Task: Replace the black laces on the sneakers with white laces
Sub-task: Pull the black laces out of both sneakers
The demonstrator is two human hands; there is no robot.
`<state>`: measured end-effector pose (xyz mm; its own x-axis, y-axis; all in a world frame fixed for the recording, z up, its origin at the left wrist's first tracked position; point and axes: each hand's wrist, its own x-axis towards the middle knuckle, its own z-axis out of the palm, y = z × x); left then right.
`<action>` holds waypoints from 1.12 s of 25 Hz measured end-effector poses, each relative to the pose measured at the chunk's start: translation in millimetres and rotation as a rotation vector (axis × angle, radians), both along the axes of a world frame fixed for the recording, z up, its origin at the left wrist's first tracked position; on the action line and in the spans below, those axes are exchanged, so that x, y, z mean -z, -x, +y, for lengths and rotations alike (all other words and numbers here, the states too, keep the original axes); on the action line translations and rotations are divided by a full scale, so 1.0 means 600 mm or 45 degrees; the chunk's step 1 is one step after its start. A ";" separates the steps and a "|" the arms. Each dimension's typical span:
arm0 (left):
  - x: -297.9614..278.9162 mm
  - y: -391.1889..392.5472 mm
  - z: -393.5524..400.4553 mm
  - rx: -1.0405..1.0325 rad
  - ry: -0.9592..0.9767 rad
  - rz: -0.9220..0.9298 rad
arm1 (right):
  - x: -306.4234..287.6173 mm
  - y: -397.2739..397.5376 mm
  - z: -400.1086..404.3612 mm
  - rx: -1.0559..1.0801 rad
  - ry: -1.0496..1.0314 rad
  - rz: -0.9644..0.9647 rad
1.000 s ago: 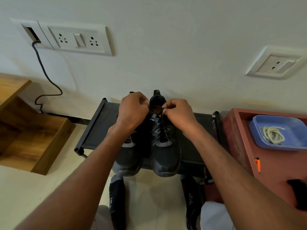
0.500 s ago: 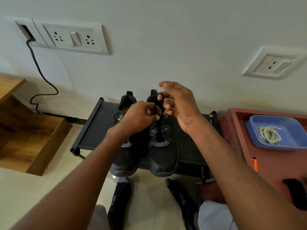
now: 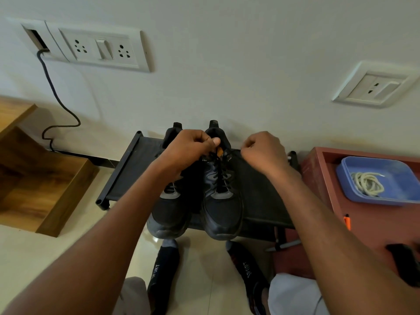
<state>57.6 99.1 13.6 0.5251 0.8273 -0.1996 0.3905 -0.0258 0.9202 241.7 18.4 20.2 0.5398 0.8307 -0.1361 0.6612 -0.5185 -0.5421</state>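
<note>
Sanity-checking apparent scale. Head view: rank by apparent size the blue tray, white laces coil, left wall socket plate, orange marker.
1. Left wall socket plate
2. Blue tray, though nearness and lens distortion make the first two unsure
3. White laces coil
4. Orange marker

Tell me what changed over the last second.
The right hand rose from the right sneaker, then swung out to its right, pulling the black lace. The left hand kept its grip at the tongue. Sneakers and white laces stayed put.
</note>
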 end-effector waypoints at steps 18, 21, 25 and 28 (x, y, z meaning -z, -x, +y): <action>-0.012 0.026 0.021 -0.412 -0.339 0.074 | -0.032 -0.053 -0.005 0.803 -0.939 1.205; 0.006 0.040 0.026 -0.341 -0.688 0.667 | -0.001 -0.063 -0.010 0.573 -0.290 0.314; 0.014 0.022 0.021 -0.058 -0.693 0.571 | 0.019 -0.028 -0.002 0.043 -0.038 -0.004; 0.025 0.004 0.014 0.193 -0.694 0.543 | 0.024 -0.007 0.004 -0.285 -0.016 0.193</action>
<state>55.1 107.5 -1.2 0.6105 0.7920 0.0084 0.6698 -0.5219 0.5282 245.6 21.1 5.8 0.3170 0.9292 -0.1900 0.6693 -0.3611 -0.6493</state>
